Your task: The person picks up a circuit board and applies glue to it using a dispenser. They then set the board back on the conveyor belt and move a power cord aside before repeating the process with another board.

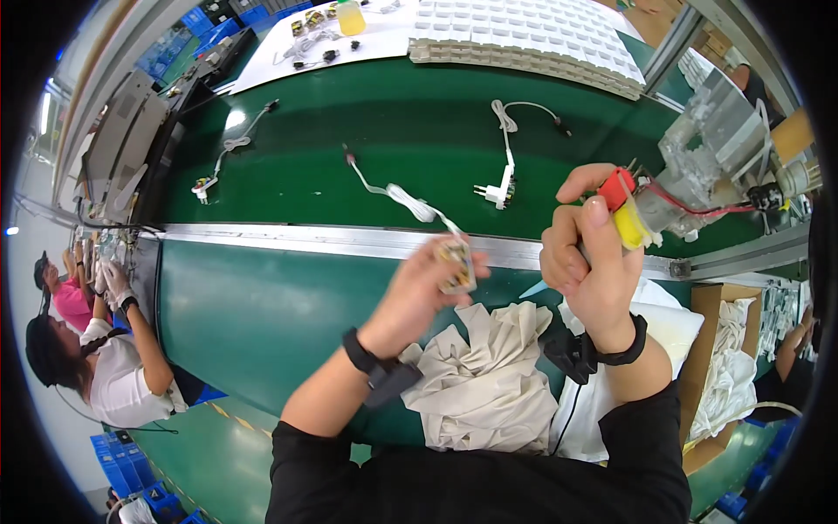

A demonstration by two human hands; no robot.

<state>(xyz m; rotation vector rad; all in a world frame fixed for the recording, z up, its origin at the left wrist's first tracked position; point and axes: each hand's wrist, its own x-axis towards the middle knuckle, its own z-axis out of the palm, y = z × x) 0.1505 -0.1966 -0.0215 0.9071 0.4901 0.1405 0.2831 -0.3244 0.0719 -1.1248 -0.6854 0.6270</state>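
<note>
No text, label, number or sign can be read here.

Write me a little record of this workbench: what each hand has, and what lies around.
Left hand: holds a small, blurred piece with exposed electronics, joined to a white cable
Right hand: grips a red-and-yellow device, kind unclear
Dark-green surface beyond: two more white-cabled plugs, lying apart
Between forearms: crumpled beige cloth
Far edge: white gridded trays
</note>
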